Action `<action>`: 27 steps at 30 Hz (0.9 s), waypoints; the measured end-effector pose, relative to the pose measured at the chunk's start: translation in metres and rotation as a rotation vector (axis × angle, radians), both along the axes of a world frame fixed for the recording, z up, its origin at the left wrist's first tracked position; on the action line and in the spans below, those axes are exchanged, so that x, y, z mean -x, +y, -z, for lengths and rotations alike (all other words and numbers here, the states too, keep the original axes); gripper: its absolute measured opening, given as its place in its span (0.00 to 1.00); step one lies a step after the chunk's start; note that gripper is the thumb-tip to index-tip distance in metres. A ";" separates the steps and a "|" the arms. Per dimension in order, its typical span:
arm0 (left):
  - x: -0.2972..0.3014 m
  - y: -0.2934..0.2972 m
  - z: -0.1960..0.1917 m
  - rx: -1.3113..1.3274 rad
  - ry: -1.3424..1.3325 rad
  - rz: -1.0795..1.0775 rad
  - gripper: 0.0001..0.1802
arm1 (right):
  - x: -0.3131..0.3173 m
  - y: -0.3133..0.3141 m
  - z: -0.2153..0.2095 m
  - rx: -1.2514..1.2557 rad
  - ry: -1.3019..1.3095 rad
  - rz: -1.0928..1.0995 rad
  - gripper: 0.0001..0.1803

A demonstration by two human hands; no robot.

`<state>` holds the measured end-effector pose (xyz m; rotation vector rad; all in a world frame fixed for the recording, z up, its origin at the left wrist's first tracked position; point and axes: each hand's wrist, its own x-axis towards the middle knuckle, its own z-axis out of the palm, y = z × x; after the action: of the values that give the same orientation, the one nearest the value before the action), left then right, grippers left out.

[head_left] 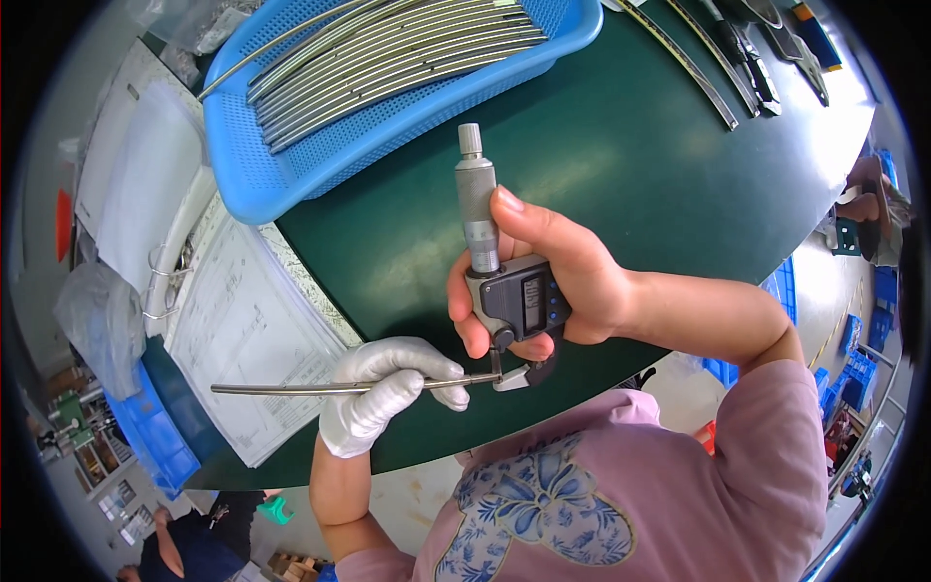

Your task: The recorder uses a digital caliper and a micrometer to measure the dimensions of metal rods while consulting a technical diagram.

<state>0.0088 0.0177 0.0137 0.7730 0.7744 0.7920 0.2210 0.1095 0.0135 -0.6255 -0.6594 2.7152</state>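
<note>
My left hand (pixel 373 398), in a white glove, pinches a thin metal rod (pixel 276 389) between thumb and fingers. The rod lies almost level, its long end sticking out to the left. Its right end sits at the measuring gap of a digital micrometer (pixel 508 299); whether both jaw faces touch it is too small to tell. My bare right hand (pixel 572 267) is wrapped round the micrometer's body, the thumb resting against its silvery barrel. The micrometer stands upright with its knob on top and its small display facing up.
A blue plastic basket (pixel 238 175) holding several similar metal rods (pixel 388 73) stands at the far left of the green table (pixel 669 184). Printed drawings in a ring binder (pixel 247 339) lie at the left. Curved strips (pixel 689 63) and dark tools (pixel 761 68) lie far right. A person (pixel 199 543) is at lower left.
</note>
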 end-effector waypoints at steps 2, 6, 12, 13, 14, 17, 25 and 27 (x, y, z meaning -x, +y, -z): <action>-0.005 0.004 0.002 0.007 -0.013 0.005 0.14 | -0.005 0.003 0.002 -0.019 -0.003 -0.014 0.42; -0.005 0.006 0.003 -0.014 -0.017 0.003 0.14 | -0.006 0.006 0.001 -0.023 0.014 -0.037 0.42; 0.000 0.008 -0.010 0.032 -0.009 0.087 0.15 | -0.003 -0.001 0.006 0.054 0.041 0.046 0.42; 0.001 0.007 -0.011 0.026 0.003 0.109 0.17 | -0.002 -0.001 0.003 0.068 0.029 0.068 0.42; -0.003 0.005 -0.007 0.036 -0.011 0.057 0.15 | -0.004 0.000 0.008 0.130 0.031 0.096 0.42; -0.003 0.002 -0.004 -0.058 -0.115 0.056 0.16 | -0.010 0.000 0.007 0.115 0.005 0.207 0.41; 0.026 0.003 -0.033 -0.201 0.133 -0.546 0.14 | -0.012 0.004 0.007 -0.317 0.241 0.165 0.26; 0.027 0.011 -0.011 -0.467 0.394 -0.786 0.10 | 0.003 -0.009 0.000 -0.404 0.175 0.073 0.22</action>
<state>-0.0185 0.0283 0.0251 1.0715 1.3038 1.5917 0.2181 0.1008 0.0136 -0.3027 -1.0733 2.4285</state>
